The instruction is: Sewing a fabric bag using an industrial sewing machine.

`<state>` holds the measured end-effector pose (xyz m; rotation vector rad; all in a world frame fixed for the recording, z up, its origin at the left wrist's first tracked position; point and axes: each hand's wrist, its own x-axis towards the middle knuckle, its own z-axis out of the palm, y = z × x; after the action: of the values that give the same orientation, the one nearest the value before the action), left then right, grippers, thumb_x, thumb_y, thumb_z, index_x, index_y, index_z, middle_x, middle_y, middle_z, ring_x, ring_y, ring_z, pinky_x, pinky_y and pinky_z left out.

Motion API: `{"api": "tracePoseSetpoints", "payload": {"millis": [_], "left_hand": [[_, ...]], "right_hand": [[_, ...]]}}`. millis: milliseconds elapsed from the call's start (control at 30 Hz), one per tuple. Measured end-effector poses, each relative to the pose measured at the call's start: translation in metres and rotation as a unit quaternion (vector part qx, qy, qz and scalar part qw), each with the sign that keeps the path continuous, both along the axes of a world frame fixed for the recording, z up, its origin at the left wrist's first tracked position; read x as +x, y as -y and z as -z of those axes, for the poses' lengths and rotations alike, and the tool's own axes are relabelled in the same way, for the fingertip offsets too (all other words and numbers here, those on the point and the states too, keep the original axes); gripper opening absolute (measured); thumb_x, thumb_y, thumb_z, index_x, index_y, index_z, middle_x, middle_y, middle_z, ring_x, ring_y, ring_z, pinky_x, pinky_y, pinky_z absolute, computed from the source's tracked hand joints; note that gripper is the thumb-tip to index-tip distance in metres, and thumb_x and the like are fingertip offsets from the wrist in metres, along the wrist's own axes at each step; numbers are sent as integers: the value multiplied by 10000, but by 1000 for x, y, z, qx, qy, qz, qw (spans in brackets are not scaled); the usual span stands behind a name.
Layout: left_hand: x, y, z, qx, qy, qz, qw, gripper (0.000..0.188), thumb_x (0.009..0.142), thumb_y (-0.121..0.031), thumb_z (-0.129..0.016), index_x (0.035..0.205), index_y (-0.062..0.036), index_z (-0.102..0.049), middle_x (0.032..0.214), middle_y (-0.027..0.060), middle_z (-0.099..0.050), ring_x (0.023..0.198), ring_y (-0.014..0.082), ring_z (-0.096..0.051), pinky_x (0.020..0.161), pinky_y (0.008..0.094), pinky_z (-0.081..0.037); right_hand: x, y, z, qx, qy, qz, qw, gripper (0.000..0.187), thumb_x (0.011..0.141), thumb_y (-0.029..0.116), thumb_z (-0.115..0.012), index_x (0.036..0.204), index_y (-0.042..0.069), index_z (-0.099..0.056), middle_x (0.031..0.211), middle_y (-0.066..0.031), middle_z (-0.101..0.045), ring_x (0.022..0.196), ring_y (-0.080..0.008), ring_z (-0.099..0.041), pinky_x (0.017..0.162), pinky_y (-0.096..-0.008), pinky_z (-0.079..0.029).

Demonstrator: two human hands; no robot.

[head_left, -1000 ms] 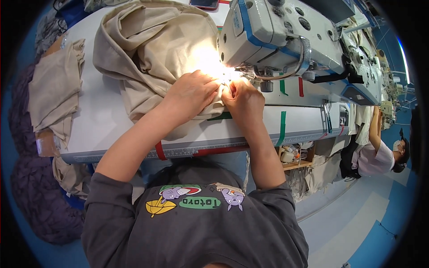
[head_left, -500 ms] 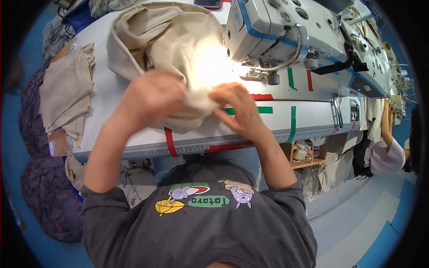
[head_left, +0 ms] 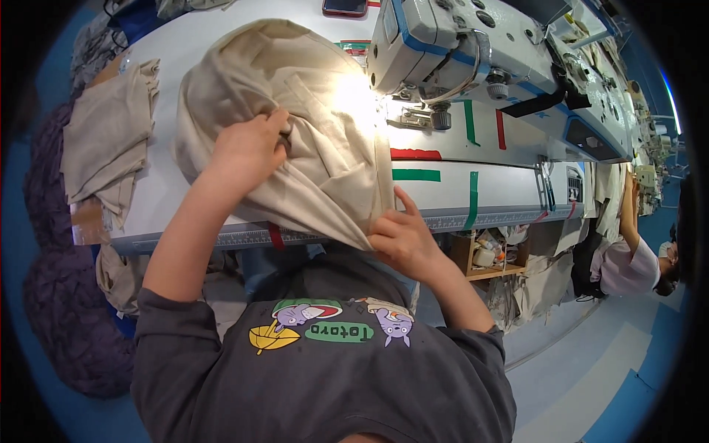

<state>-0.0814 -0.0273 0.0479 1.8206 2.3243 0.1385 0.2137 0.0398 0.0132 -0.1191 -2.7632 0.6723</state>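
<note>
A large piece of beige fabric (head_left: 310, 140) lies bunched on the white sewing table (head_left: 166, 199), its right edge reaching up to the lit needle area of the sewing machine (head_left: 436, 55). With fingers curled into its folds, my left hand (head_left: 251, 151) grips the middle of the cloth. My right hand (head_left: 401, 240) pinches the lower right corner at the table's front edge, drawing that side into a straight edge; its index finger points up. Beside the corner is the presser foot (head_left: 413, 114). Bright lamp light washes out the cloth close to the needle.
Folded beige pieces (head_left: 111, 136) lie at the table's left end, above a heap of dark purple cloth (head_left: 74, 317). A phone (head_left: 345, 7) rests at the back. Below the table, a wooden box (head_left: 491, 255) holds small items. Another person (head_left: 628, 258) sits at far right.
My right hand has come down toward the front edge, pulling the fabric's corner with it. The cloth is spread wider now, and my left hand has closed into its folds.
</note>
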Motion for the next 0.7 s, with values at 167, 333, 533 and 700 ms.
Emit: {"api": "tracePoseSetpoints", "payload": {"millis": [167, 333, 533, 700], "left_hand": [[4, -26, 0, -77, -20, -39, 996, 367, 817, -197, -645, 1149, -69, -554, 971, 173, -676, 908, 360, -658, 781, 473, -519], [-5, -44, 1, -65, -9, -56, 996, 345, 808, -193, -653, 1107, -54, -552, 992, 175, -680, 926, 366, -656, 787, 471, -519], [-15, -56, 12, -33, -17, -77, 996, 354, 807, -174, -644, 1123, -49, -546, 1026, 174, -682, 948, 362, -656, 799, 462, -522], [-23, -61, 29, 84, -7, -65, 994, 255, 818, -120, -590, 1052, -29, -545, 1007, 172, -680, 882, 372, -665, 770, 473, -525]], "right_hand": [[0, 9, 3, -29, 16, 28, 999, 98, 719, 113, -665, 798, 133, -610, 737, 22, -534, 777, -145, -617, 1187, -542, -249], [-2, 4, -3, -47, -6, 31, 998, 164, 692, 109, -775, 779, 125, -638, 780, 29, -603, 766, -153, -651, 1189, -524, -258], [-13, -17, -1, -34, 20, 22, 999, 186, 685, 130, -794, 814, 123, -660, 804, 29, -626, 757, -159, -654, 1179, -525, -276], [-25, -31, -3, -30, 21, 36, 999, 182, 692, 69, -753, 825, 118, -638, 808, 13, -588, 787, -159, -647, 1179, -535, -286]]}}
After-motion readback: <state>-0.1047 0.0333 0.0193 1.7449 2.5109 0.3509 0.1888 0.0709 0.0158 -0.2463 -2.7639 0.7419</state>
